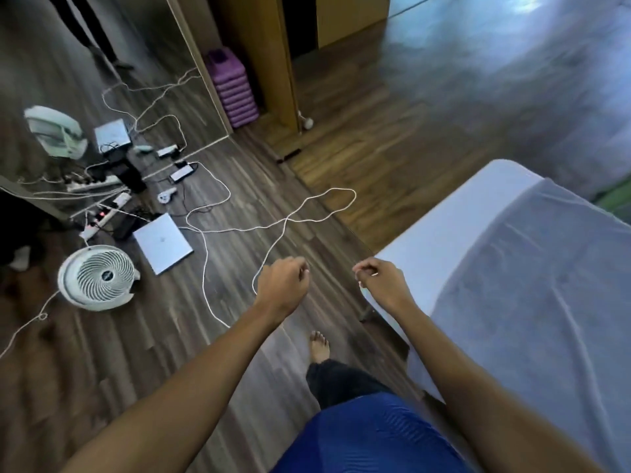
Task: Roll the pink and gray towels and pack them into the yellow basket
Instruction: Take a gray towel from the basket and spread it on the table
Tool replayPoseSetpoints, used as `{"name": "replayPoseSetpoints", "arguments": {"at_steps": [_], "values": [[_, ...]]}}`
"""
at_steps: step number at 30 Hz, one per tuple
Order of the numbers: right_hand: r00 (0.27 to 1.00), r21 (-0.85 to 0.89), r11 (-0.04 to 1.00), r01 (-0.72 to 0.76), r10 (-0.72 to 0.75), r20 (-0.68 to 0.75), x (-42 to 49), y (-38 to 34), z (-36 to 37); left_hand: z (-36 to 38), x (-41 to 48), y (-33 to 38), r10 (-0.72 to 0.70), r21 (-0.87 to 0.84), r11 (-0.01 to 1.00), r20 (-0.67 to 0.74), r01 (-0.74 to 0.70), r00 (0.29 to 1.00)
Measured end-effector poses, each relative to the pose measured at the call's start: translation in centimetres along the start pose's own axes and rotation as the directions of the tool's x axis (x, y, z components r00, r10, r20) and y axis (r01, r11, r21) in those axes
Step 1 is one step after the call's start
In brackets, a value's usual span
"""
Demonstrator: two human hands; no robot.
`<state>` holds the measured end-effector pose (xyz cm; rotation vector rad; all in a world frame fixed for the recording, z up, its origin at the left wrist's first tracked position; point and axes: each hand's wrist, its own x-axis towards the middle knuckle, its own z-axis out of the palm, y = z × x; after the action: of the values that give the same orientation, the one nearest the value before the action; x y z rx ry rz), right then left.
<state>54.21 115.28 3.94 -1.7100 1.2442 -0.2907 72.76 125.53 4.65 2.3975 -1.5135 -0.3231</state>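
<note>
White fan [99, 277], laptop [163, 243] and cables [273, 227] lie on wooden floor [375, 138].

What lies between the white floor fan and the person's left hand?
In the head view, a white cable crosses the wooden floor between fan and left hand.

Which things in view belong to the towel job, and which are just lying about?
Job: left hand, right hand, both holding nothing; gray cloth on the bed, possibly one of the towels. Nothing else of the task shows.
Lying about: fan, laptop, white cable, power strip, purple stack.
</note>
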Motion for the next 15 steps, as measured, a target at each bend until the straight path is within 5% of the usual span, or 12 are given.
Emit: {"name": "replayPoseSetpoints", "arguments": {"at_steps": [15], "values": [[0.937,0.291,0.93,-0.223,0.287,-0.201,26.3,-5.4,-7.7,-1.4,37.0,3.1,0.289,-0.03,0.957,0.22,-0.29,0.932]]}}
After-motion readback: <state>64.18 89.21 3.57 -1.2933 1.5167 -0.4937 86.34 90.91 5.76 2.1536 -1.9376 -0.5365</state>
